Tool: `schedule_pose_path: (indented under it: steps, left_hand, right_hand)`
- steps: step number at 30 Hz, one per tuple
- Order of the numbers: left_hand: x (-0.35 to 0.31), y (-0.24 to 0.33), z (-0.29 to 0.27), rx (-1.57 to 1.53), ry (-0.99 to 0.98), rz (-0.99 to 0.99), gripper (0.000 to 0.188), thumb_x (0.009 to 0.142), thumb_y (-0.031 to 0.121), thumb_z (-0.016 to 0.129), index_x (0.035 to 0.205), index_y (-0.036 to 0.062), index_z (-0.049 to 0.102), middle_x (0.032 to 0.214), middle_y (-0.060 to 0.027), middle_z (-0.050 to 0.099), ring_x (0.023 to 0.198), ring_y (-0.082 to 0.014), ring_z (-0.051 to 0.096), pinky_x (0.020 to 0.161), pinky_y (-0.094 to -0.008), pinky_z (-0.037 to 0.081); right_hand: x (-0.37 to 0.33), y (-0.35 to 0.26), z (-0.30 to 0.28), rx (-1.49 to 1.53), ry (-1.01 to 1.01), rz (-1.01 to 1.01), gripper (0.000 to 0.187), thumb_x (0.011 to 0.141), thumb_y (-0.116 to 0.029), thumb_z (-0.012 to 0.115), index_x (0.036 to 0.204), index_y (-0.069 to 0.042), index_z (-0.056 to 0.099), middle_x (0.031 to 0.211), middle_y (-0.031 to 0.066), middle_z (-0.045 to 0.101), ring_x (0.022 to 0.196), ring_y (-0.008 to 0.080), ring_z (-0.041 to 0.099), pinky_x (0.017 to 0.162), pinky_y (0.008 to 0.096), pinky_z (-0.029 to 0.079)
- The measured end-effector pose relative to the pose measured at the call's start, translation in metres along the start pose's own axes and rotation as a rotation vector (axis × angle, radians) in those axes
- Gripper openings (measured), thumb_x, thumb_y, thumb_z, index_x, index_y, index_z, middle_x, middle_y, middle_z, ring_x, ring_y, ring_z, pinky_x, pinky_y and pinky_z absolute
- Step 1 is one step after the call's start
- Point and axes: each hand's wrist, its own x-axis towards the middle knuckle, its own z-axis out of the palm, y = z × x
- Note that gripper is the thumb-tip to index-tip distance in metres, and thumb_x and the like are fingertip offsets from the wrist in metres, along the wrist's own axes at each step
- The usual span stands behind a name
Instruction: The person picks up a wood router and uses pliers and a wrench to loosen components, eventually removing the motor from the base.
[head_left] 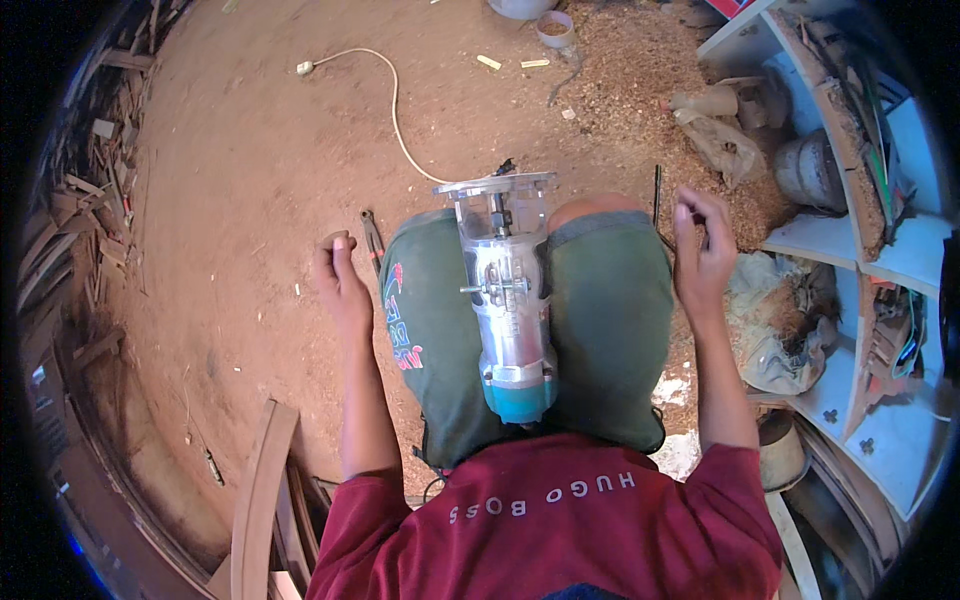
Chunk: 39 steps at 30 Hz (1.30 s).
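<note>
A trim router [508, 300] with a clear base, silver body and teal end cap rests on my lap, between my thighs. Neither hand touches it. Left of my knee, my left hand [342, 285] is held with thumb and fingers loosely apart and nothing seen in it. Beside that hand, red-handled pliers [372, 238] lie on the ground, partly hidden by my leg. My right hand [704, 250] hovers outside my other knee, fingers loosely curled, thumb apart, no object visible in it. A thin black rod [657, 195] stands out next to it.
A pale power cord [395, 105] with a plug curves over the dirt floor ahead. Wood shavings [640, 90] spread toward a light blue shelf unit [815, 235] on the right. Plastic bags [775, 320] lie beside it. Curved wood pieces [262, 500] lean at lower left; scrap wood lines the left.
</note>
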Motion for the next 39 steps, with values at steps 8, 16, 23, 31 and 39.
schedule_pose_path:
  steps: [8,16,23,31,39]
  left_hand:
    - [-0.110,0.169,0.000,0.485,-0.595,0.321,0.077,0.070,0.050,0.083,0.121,0.0008,0.053,0.111,-0.0186,0.053,0.105,-0.0360,0.049,0.090,-0.0468,0.040]
    - [-0.141,0.174,0.000,0.431,-0.495,0.280,0.098,0.066,0.042,0.088,0.139,-0.0006,0.038,0.124,-0.0217,0.047,0.115,-0.0389,0.047,0.101,-0.0501,0.036]
    - [-0.183,0.134,0.023,-0.251,-0.400,0.110,0.102,0.069,0.024,0.091,0.139,-0.0007,0.022,0.128,-0.0196,0.043,0.119,-0.0262,0.049,0.099,-0.0411,0.044]
    - [-0.125,0.156,0.038,-0.228,-0.139,0.085,0.094,0.073,0.037,0.084,0.139,0.0065,0.025,0.129,-0.0144,0.046,0.119,-0.0255,0.050,0.101,-0.0413,0.043]
    - [-0.020,0.192,0.025,-1.043,-0.669,-0.224,0.103,0.079,0.072,0.062,0.149,0.0030,0.031,0.140,-0.0253,0.049,0.125,-0.0374,0.053,0.105,-0.0515,0.045]
  right_hand:
    - [0.047,-0.063,0.019,0.163,-0.487,-0.143,0.049,0.097,-0.046,0.058,0.115,-0.002,0.069,0.106,0.0210,0.069,0.098,0.0336,0.067,0.091,0.0391,0.050]
    - [0.082,-0.114,0.030,-0.274,-1.111,-0.429,0.095,0.065,-0.085,0.063,0.109,-0.001,0.071,0.100,0.0250,0.071,0.099,0.0417,0.067,0.091,0.0489,0.050]
    - [0.036,-0.142,0.005,-0.046,-0.827,-0.325,0.098,0.068,-0.068,0.075,0.135,-0.002,0.049,0.116,0.0208,0.063,0.113,0.0368,0.058,0.109,0.0479,0.031]
    - [-0.003,-0.159,0.030,0.625,-0.515,-0.120,0.110,0.074,-0.053,0.081,0.150,0.005,0.025,0.138,0.0281,0.051,0.128,0.0371,0.053,0.106,0.0414,0.043]
    - [0.006,-0.133,0.018,0.857,-0.865,-0.053,0.072,0.064,-0.038,0.086,0.117,0.004,0.061,0.108,0.0168,0.069,0.097,0.0255,0.067,0.089,0.0382,0.052]
